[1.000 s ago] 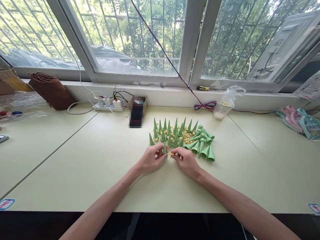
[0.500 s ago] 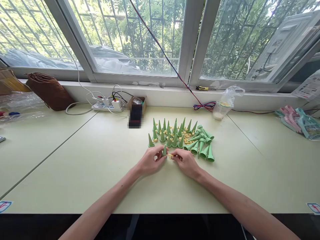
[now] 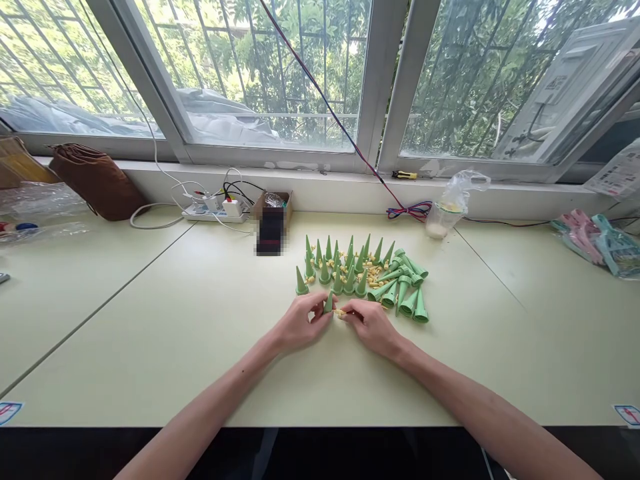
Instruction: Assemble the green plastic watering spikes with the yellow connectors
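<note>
My left hand (image 3: 303, 321) is closed around the base of a green plastic cone spike (image 3: 328, 303), which stands point up. Between the fingertips of my right hand (image 3: 367, 321) is a small yellow plastic valve (image 3: 340, 313), held sideways against the cone's lower right side. Whether the two are joined is too small to tell. Just beyond my hands stand several upright green cones (image 3: 349, 280), some with yellow pieces at their bases. Loose yellow pieces (image 3: 374, 273) lie beside them. More green cones (image 3: 409, 303) lie on their sides at the right, open ends showing.
Along the back of the table (image 3: 200, 340) are a power strip (image 3: 200, 213), a small cardboard box (image 3: 283, 202), bundled red and blue wire (image 3: 410, 211) and a plastic cup in a bag (image 3: 440, 220). A brown pouch (image 3: 97, 181) leans at left; pink and teal packets (image 3: 605, 243) lie at right.
The yellow valve has turned slightly in my right fingertips, its stem now less visible. My left hand keeps its hold on the cone. The view has shifted slightly.
</note>
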{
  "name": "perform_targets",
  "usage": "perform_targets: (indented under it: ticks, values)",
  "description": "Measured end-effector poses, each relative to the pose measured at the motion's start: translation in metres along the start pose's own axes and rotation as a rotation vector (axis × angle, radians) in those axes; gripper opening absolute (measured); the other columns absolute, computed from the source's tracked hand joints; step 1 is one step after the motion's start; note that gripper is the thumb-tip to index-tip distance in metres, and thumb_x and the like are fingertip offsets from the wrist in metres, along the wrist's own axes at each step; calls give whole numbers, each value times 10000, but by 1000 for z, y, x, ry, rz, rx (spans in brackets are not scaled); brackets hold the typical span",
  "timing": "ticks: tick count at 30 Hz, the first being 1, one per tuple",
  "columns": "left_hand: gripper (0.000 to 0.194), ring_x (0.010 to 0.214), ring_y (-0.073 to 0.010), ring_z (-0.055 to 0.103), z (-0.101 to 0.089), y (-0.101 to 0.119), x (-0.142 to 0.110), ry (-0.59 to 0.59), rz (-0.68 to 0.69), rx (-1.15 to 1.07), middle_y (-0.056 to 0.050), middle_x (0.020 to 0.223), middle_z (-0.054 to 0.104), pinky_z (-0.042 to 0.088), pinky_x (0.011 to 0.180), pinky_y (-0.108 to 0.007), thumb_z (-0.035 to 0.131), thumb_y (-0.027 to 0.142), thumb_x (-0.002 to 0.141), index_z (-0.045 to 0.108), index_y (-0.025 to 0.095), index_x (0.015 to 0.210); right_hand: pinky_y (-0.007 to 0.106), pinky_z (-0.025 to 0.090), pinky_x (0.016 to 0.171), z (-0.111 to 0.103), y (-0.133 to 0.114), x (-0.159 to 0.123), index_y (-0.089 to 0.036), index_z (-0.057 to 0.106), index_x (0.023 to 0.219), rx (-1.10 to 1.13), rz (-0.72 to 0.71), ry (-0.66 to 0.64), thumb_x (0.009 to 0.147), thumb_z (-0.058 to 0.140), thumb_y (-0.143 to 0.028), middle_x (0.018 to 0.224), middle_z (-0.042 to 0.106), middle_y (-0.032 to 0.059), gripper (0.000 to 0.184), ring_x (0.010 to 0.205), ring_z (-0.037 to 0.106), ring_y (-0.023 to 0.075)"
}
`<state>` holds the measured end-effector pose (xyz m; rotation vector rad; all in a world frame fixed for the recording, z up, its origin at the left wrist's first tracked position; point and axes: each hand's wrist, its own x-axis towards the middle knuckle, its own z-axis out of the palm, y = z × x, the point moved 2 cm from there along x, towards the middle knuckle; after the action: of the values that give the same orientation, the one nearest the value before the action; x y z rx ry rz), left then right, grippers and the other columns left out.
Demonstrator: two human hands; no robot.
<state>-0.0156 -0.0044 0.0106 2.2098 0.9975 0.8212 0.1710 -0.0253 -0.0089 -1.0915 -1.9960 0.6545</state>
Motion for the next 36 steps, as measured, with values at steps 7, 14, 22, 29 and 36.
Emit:
perform_targets:
  ticks: [7, 14, 22, 29, 36]
  values:
    - [146, 576, -93, 471, 1, -2, -1, -20, 8, -13, -9, 761, 612, 457, 597, -219, 546, 210, 868, 628, 170, 981, 256, 396, 603, 0, -1, 0, -181, 623, 782, -5, -18, -1, 938, 518, -197, 677, 616, 8, 189, 606, 523, 145]
    - [156, 586, -94, 483, 2, 0, 0, -19, -8, -35, -18, 799, 631, 473, 617, -227, 543, 190, 857, 629, 170, 985, 252, 367, 588, 0, -3, 0, -182, 603, 759, 2, -13, -15, 939, 496, -190, 652, 570, -1, 209, 593, 490, 144]
    - [156, 583, -91, 470, 2, 1, 0, -21, -9, -56, -28, 822, 638, 478, 625, -236, 554, 195, 852, 625, 161, 987, 255, 375, 602, 1, -2, 0, -185, 580, 741, -3, -8, -32, 961, 466, -194, 670, 597, 10, 248, 608, 524, 149]
    - [145, 577, -90, 444, 3, 2, 1, -2, -22, -9, -7, 763, 610, 434, 588, -222, 553, 196, 848, 628, 162, 968, 253, 373, 593, 1, -1, 1, -173, 587, 736, 7, 0, -25, 962, 475, -205, 657, 587, 7, 254, 599, 507, 140]
    - [121, 571, -95, 416, 2, 3, 3, 18, -44, -24, 33, 657, 506, 397, 569, -218, 557, 212, 853, 616, 168, 948, 254, 415, 603, -2, -5, 1, -179, 640, 948, 33, 42, 37, 964, 518, -262, 812, 670, 27, 149, 623, 539, 136]
